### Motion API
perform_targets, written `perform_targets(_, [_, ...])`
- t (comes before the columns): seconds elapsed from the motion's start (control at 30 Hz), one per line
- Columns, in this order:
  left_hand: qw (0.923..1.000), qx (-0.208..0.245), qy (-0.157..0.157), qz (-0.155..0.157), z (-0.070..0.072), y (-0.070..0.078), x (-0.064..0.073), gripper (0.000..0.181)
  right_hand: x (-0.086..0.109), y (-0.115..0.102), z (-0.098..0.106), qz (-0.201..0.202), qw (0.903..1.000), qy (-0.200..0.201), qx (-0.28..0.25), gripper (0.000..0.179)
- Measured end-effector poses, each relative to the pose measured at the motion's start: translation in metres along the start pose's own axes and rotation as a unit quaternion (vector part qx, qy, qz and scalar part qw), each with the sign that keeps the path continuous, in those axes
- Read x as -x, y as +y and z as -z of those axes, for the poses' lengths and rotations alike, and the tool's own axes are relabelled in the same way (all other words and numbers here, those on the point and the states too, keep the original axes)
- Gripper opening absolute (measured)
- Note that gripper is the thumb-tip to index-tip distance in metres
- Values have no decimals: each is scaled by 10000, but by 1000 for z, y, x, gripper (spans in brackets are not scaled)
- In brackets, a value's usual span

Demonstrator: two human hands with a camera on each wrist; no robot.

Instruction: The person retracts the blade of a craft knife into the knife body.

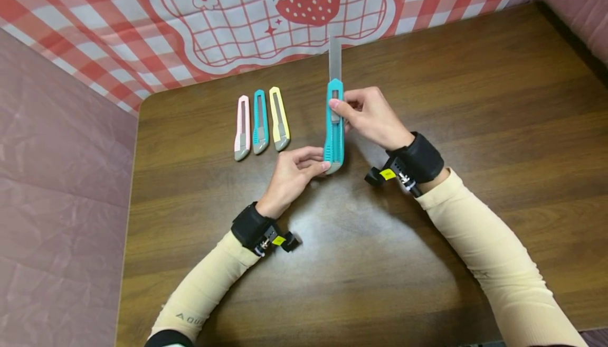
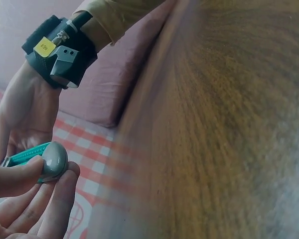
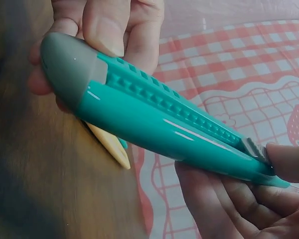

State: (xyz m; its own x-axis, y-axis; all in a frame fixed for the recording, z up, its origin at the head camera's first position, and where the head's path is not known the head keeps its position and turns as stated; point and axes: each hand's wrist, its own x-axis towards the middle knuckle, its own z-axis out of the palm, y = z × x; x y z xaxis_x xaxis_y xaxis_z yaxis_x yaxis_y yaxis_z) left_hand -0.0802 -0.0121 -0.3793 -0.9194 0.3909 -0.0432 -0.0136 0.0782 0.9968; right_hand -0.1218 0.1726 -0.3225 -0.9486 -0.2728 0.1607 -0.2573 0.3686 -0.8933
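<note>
A teal utility knife (image 1: pixel 336 138) is held up between both hands, its long grey blade (image 1: pixel 335 59) extended away from the person. My left hand (image 1: pixel 291 175) pinches the grey end cap (image 3: pixel 65 64) between thumb and fingers. Farther up the handle, my right hand (image 1: pixel 375 117) grips the body, thumb on the grey slider (image 3: pixel 254 149). To the left, three smaller knives lie side by side on the table: a pink utility knife (image 1: pixel 243 130), a teal utility knife (image 1: pixel 260 125) and a yellow utility knife (image 1: pixel 279 122). No blade projects from these three.
The brown wooden table (image 1: pixel 475 99) lies under both arms. Behind it hangs a red-and-white checked cloth (image 1: pixel 119 35) with a strawberry print. Pinkish fabric covers the left side (image 1: pixel 62 178) and the far right corner (image 1: pixel 575 9). Each wrist carries a black camera strap (image 1: pixel 418 157).
</note>
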Motion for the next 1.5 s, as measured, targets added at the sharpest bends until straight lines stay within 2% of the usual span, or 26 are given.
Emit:
perform_targets(0.23, [9999, 119, 28, 34, 1, -2, -1, 24, 1, -1, -2, 38, 10000, -28, -14, 14])
perform_targets(0.5, [9998, 194, 73, 50, 2, -3, -3, 24, 1, -1, -4, -183, 9995, -131, -240, 16])
perform_targets(0.67, [9996, 263, 117, 60, 2, -2, -3, 24, 1, 0, -4, -187, 9996, -122, -155, 18])
perform_targets(0.93, [9992, 386, 130, -39, 5, -22, -9, 25, 1, -1, -5, -125, 9997, -225, -19, 23])
perform_targets(1.17, [9989, 466, 64, -17, 5, -28, -10, 25, 1, -1, -6, -48, 9999, -159, 8, 25])
perform_targets(1.33, [9988, 469, 83, -82, 4, -28, -10, 26, 1, -2, -5, 50, 9999, -61, 152, 23])
perform_targets(1.5, [9985, 535, 103, 34, 4, -21, -10, 25, 0, -5, -4, 9, 9998, 32, 188, 21])
